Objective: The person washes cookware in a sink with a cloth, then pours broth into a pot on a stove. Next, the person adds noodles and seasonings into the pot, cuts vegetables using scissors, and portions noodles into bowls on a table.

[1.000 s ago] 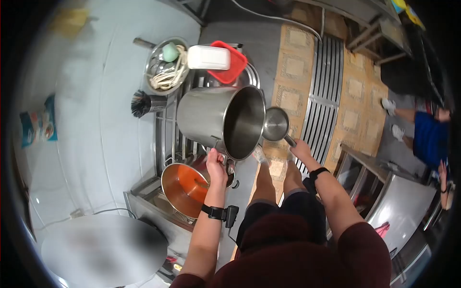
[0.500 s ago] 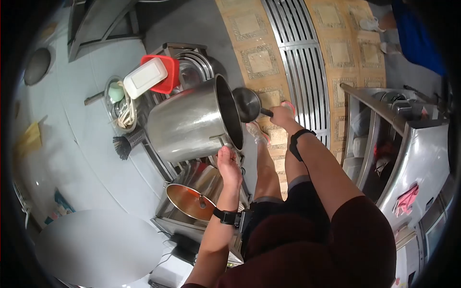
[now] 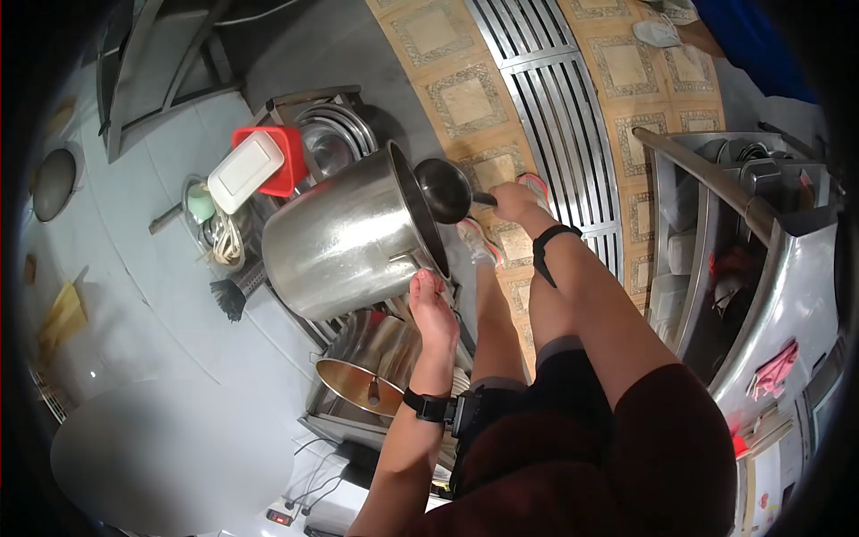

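A large steel stockpot [image 3: 340, 234] is tipped on its side, its mouth facing right. My left hand [image 3: 433, 306] is closed on the side handle [image 3: 407, 259] near the pot's rim. My right hand [image 3: 521, 204] is wrapped round the handle of a ladle with a dark round bowl [image 3: 444, 191]. That bowl is right at the stockpot's mouth; whether it touches the rim I cannot tell. The stockpot's inside is mostly hidden. Below it, a second steel pot [image 3: 362, 380] has an orange-tinted inside and a utensil handle in it.
A white container [image 3: 245, 173] and a red basin [image 3: 284, 161] sit beyond the stockpot, beside stacked steel bowls [image 3: 335, 139]. A black brush [image 3: 229, 297] lies left. A floor drain grate [image 3: 564, 116], a steel shelf unit [image 3: 761, 259] and another person's shoe [image 3: 658, 34] are right.
The view has shifted slightly, so most things appear moved. The ladle's bowl looks a little closer to the stockpot's mouth. Both hands keep their holds.
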Tool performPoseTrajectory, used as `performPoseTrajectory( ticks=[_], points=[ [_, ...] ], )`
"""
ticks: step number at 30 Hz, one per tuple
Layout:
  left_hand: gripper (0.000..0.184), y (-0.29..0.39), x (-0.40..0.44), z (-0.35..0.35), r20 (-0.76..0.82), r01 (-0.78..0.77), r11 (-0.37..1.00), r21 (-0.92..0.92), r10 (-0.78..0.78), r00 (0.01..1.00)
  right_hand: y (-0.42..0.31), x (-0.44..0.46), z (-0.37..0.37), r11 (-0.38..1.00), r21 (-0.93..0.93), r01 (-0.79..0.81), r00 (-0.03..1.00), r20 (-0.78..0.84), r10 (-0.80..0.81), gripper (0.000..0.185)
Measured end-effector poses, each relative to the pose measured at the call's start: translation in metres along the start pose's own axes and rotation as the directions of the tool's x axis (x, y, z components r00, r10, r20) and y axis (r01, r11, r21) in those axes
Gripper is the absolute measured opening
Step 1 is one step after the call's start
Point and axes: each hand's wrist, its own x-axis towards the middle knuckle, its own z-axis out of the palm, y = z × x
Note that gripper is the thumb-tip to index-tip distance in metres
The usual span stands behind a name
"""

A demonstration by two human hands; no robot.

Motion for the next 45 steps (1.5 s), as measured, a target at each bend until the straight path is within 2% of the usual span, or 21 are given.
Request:
performPoseTrajectory(
  ticks=[8, 14, 17, 19, 21, 23, 25, 29, 31, 33, 34, 35, 36, 37, 38, 40, 41, 42, 43, 44, 45],
  points=[
    [0.023, 0.009, -0.001, 0.001, -0.006, -0.006, 1.000, -0.021, 0.006, 1.000, -0.001, -0.005, 0.002, 0.996, 0.021, 0.084, 0.995, -0.054, -0.083, 0.021],
    [0.021, 0.051, -0.007, -0.030, -0.060, -0.009, 0.984, -0.179, -0.001, 0.998, -0.013, -0.030, -0.017, 0.992, -0.037, 0.123, 0.986, -0.104, -0.127, 0.023],
    [0.022, 0.095, -0.010, -0.074, -0.045, 0.000, 0.974, -0.226, -0.010, 0.999, -0.013, -0.043, -0.023, 0.980, -0.046, 0.193, 0.970, -0.141, -0.198, 0.024],
    [0.023, 0.130, -0.006, -0.118, -0.019, 0.076, 0.963, -0.258, -0.084, 0.996, -0.022, -0.060, -0.039, 0.971, -0.029, 0.239, 0.958, -0.155, -0.241, 0.025],
    [0.023, 0.161, 0.004, -0.166, -0.080, 0.037, 0.942, -0.332, -0.068, 0.994, -0.038, -0.080, -0.054, 0.961, -0.003, 0.276, 0.949, -0.157, -0.273, 0.027],
    [0.025, 0.195, 0.006, -0.212, -0.063, 0.058, 0.947, -0.316, -0.082, 0.995, -0.051, -0.099, -0.065, 0.947, 0.023, 0.322, 0.935, -0.167, -0.313, 0.029],
    [0.024, 0.210, 0.027, -0.277, -0.141, 0.077, 0.949, -0.305, -0.125, 0.982, -0.066, -0.117, -0.075, 0.961, 0.108, 0.253, 0.964, -0.111, -0.241, 0.031],
    [0.023, 0.216, 0.065, -0.390, -0.200, 0.111, 0.919, -0.377, -0.198, 0.959, -0.128, -0.180, -0.102, 0.959, 0.080, 0.272, 0.959, -0.106, -0.263, 0.030],
    [0.017, 0.205, 0.080, -0.428, -0.244, 0.055, 0.939, -0.341, -0.144, 0.959, -0.124, -0.189, -0.090, 0.937, 0.105, 0.332, 0.939, -0.131, -0.318, 0.032],
    [0.014, 0.198, 0.097, -0.461, -0.260, -0.016, 0.960, -0.281, -0.060, 0.964, -0.170, -0.230, -0.100, 0.975, 0.219, 0.047, 0.998, 0.018, -0.052, 0.031],
    [0.011, 0.197, 0.102, -0.463, -0.373, -0.107, 0.949, -0.297, -0.013, 0.928, -0.190, -0.247, -0.102, 0.965, 0.263, 0.011, 0.998, 0.049, -0.025, 0.029],
    [0.007, 0.188, 0.116, -0.480, -0.351, -0.149, 0.963, -0.226, 0.062, 0.934, -0.204, -0.260, -0.099, 0.951, 0.306, -0.028, 0.997, 0.083, 0.003, 0.027],
    [0.007, 0.190, 0.123, -0.487, -0.367, -0.095, 0.991, -0.095, 0.054, 0.929, -0.205, -0.264, -0.094, 0.935, 0.355, 0.017, 0.995, 0.089, -0.051, 0.024],
    [0.015, 0.141, 0.187, -0.521, -0.430, -0.253, 0.966, 0.045, 0.247, 0.868, -0.205, -0.268, -0.089, 0.914, 0.402, 0.060, 0.990, 0.096, -0.107, 0.022],
    [0.031, 0.191, 0.123, -0.476, -0.502, -0.321, 0.945, -0.058, 0.250, 0.828, -0.212, -0.277, -0.088, 0.896, 0.443, 0.012, 0.992, 0.107, -0.066, 0.023],
    [0.046, 0.180, 0.131, -0.494, -0.454, -0.190, 0.978, -0.083, 0.132, 0.881, -0.231, -0.296, -0.089, 0.876, 0.481, -0.027, 0.990, 0.134, -0.043, 0.026],
    [0.033, 0.209, 0.083, -0.474, -0.507, -0.249, 0.902, -0.352, 0.040, 0.861, -0.239, -0.299, -0.090, 0.876, 0.482, -0.024, 0.986, 0.154, -0.058, 0.026],
    [0.023, 0.149, 0.146, -0.515, -0.512, -0.278, 0.954, -0.115, 0.182, 0.839, -0.263, -0.312, -0.092, 0.898, 0.439, -0.015, 0.986, 0.153, -0.059, 0.022],
    [0.036, 0.131, 0.150, -0.532, -0.426, -0.250, 0.968, -0.008, 0.223, 0.877, -0.284, -0.326, -0.089, 0.918, 0.396, -0.007, 0.986, 0.155, -0.059, 0.019],
    [0.036, 0.125, 0.120, -0.531, -0.447, -0.347, 0.934, 0.083, 0.347, 0.825, -0.290, -0.332, -0.084, 0.908, 0.416, 0.035, 0.980, 0.166, -0.114, 0.019],
    [0.035, 0.130, 0.086, -0.521, -0.491, -0.375, 0.924, -0.078, 0.292, 0.821, -0.295, -0.338, -0.080, 0.893, 0.444, 0.075, 0.971, 0.173, -0.168, 0.019]
  ],
)
